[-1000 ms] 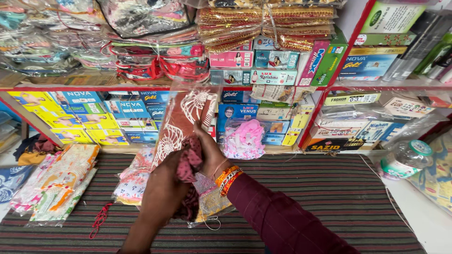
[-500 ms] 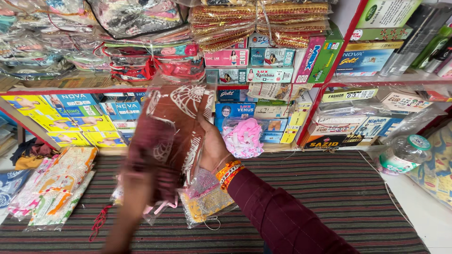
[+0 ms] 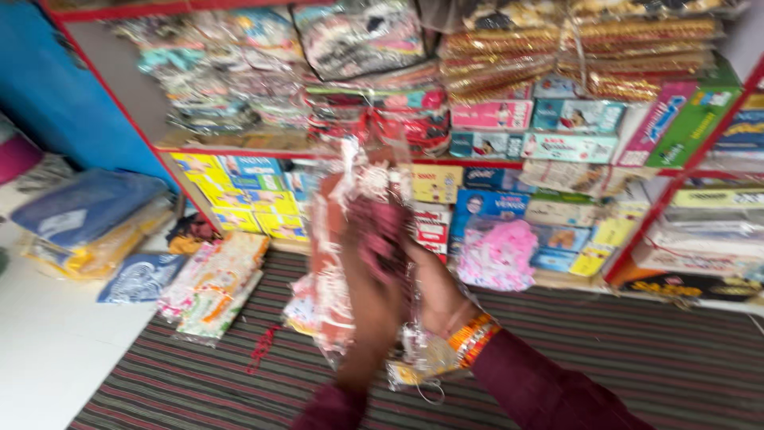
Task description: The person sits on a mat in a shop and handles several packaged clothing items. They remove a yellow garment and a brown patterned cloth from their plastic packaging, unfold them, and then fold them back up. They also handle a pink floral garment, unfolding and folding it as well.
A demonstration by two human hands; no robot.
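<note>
Both our left hand (image 3: pixel 374 306) and right hand (image 3: pixel 434 291) grip a clear packet of reddish cloth (image 3: pixel 346 239) above the striped mat (image 3: pixel 637 358).

A single head-worn camera looks forward and slightly down, close to the raised hands. It faces stocked shelves (image 3: pixel 509 151) above a striped mat (image 3: pixel 652 358).

Clear-wrapped red-white cloth packet (image 3: pixel 342 255), upright, blurred.

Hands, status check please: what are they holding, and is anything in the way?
Left hand and right hand both gripping a clear packet of reddish-brown cloth, held upright. Picture blurred. Nothing between hands and shelves.
</note>
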